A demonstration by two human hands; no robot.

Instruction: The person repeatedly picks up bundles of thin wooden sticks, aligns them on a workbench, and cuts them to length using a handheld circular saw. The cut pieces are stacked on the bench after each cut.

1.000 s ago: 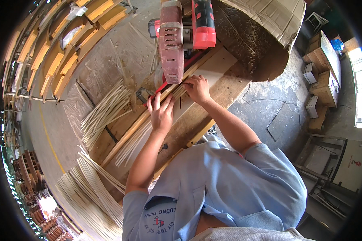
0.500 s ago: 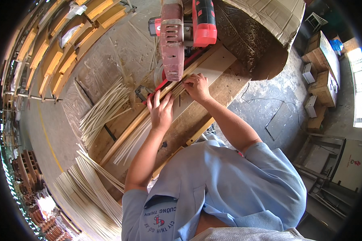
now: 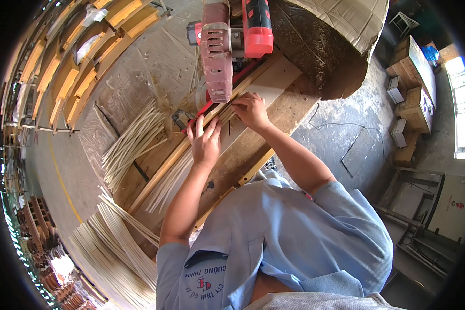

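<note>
A bundle of thin pale wooden strips point(image 3: 171, 181) lies along a wooden fence point(image 3: 163, 169) on the workbench. My left hand point(image 3: 205, 144) presses the strips against this fence, its fingers bent over the fence's top edge. Farther along, close to the saw, my right hand point(image 3: 251, 110) is closed on the strips' ends, fingertips pinched together. Just beyond both hands stands a miter saw point(image 3: 217, 64) with a worn reddish blade guard and a red-and-black handle point(image 3: 258, 33). The blade is mostly hidden by the guard.
Loose strips point(image 3: 132, 142) lie on the bench behind the fence, and a larger pile point(image 3: 113, 253) sits at the lower left. A cardboard sheet point(image 3: 346, 46) curves up behind the saw. Racked wooden parts point(image 3: 62, 77) stand far left; wooden boxes point(image 3: 416, 108) are at the right.
The whole view has shifted slightly. Both hands keep their places on the strips, and the saw stays where it was.
</note>
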